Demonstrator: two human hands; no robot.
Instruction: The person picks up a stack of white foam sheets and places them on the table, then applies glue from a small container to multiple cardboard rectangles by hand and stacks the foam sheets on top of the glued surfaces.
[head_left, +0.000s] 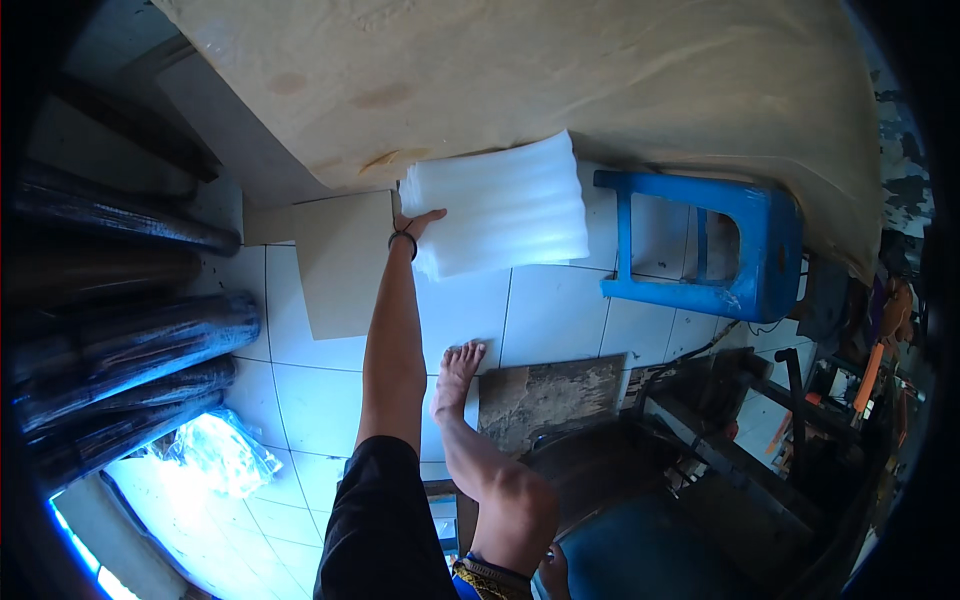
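Above the tiled floor [320, 390], beside a blue stool [710, 250], the left hand [412, 225] grips a white foam sheet [497, 205], apparently by its edge; right hand unseen.

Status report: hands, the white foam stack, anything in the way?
Left hand grips foam stack edge. Right hand out of view. Blue stool just right of stack.

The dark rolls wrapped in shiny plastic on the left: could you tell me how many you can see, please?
About 6, stacked along the left edge: the top roll, a dim one below, a thick roll, then three thinner rolls, one at. Shadow may hide more.
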